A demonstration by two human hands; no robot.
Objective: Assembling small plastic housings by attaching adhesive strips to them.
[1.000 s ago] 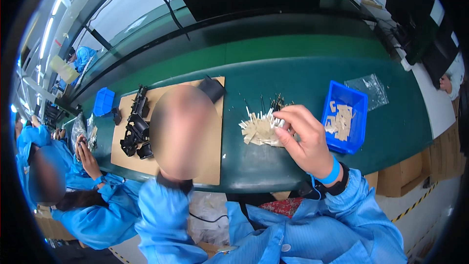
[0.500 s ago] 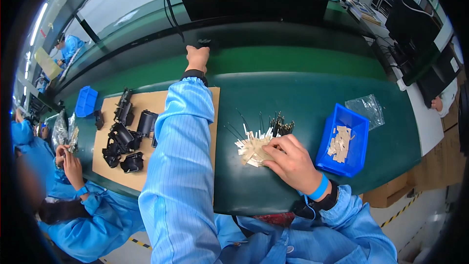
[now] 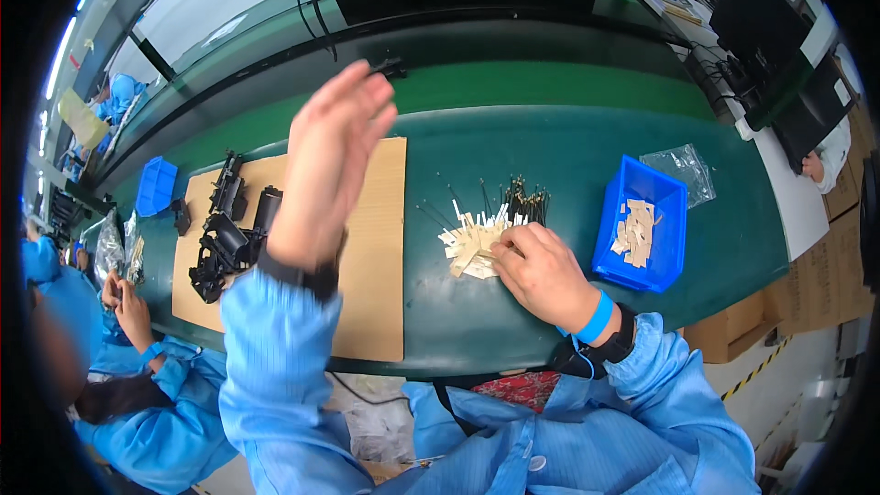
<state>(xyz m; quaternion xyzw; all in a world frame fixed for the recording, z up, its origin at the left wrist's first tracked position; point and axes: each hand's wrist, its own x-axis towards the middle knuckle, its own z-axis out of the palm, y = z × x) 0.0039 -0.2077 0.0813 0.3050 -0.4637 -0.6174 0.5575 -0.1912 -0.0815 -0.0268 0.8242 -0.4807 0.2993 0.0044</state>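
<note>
My left hand (image 3: 335, 160) is raised over the brown cardboard sheet (image 3: 376, 302), fingers stretched out and holding nothing. Beyond its fingertips a small black part (image 3: 392, 67) lies on the back ledge. My right hand (image 3: 545, 275) is closed at the right side of a fanned pile of cream strips (image 3: 472, 252), thumb and fingers pinched on a strip. Thin black wires (image 3: 525, 202) with white ends stick out behind the strips. Several black plastic housings (image 3: 225, 243) lie on the cardboard, partly hidden by my left hand and sleeve.
To the right of my right hand a blue bin (image 3: 674, 229) holds more cream strips, with a clear plastic bag (image 3: 683, 172) beside it. Another blue bin (image 3: 157, 186) stands at the far left. A co-worker's hands (image 3: 133, 312) handle something at the left edge.
My left hand has come back from the ledge toward me and opened. The black part stays on the ledge. My right hand remains at the strips.
</note>
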